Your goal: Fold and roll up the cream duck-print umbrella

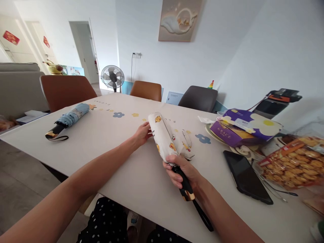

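Note:
A white folding umbrella (162, 136) with small yellow cartoon prints is tilted over the table in front of me, its canopy collapsed and a loose fold hanging out on the right. My right hand (181, 170) is closed around the top of its black and gold handle and the canopy's lower end; a black wrist strap (204, 216) dangles below. At the canopy's upper left edge, my left hand (143, 134) has its fingers bent against the fabric, the tips partly hidden. A blue folded umbrella (73, 115) with a black handle lies at the table's left.
On the right of the table (101, 158) are a black phone (246, 177), cables, a purple box (235, 128) and a bag of cookies (295, 162). Chairs (69, 91) line the far side. Behind them stands a fan (112, 77).

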Tool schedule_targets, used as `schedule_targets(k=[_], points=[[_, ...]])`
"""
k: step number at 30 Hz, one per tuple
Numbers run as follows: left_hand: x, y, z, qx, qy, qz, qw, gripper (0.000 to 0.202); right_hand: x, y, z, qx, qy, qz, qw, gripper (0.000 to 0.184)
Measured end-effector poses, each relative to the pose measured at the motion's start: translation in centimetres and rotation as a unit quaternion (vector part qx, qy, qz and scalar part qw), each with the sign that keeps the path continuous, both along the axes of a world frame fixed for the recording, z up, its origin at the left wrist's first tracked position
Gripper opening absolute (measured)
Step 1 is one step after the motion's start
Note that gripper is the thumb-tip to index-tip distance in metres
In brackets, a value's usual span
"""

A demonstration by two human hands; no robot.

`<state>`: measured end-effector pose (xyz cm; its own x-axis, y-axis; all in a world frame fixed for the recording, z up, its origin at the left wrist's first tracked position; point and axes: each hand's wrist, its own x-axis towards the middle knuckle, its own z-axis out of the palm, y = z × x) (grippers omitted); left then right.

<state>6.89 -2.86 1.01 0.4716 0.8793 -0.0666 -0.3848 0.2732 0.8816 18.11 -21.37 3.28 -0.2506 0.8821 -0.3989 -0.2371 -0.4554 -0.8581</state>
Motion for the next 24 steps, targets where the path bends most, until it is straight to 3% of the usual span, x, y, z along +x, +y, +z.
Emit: schedule_targets(k=[7,11,15,19,24], points=[[0.0,-0.8,1.6,0.016,0.044,0.039,0.998,0.020,-1.0,-0.1,0.5,0.052,-0.032,-0.071,0.996,0.027],[0.3,-2.3,2.7,-0.003,-0.007,-0.018,1.000,0.032,-1.2,0.1,0.4,0.067,-0.073,-0.098,0.990,0.025],[0.3,-3.6,3.2,-0.057,-0.060,-0.098,0.992,0.040,-1.9,-0.1,0.4,0.032,-0.106,-0.085,0.990,0.021],[0.2,-3.9,3.5,-0.123,-0.074,-0.095,0.985,0.043,-3.2,-0.2,0.3,0.012,-0.093,-0.105,0.990,0.018],[-0.3,-3.5,4.5,-0.108,-0.088,-0.100,0.985,0.044,-4.7,0.3,0.2,0.071,-0.006,-0.158,0.985,0.029]])
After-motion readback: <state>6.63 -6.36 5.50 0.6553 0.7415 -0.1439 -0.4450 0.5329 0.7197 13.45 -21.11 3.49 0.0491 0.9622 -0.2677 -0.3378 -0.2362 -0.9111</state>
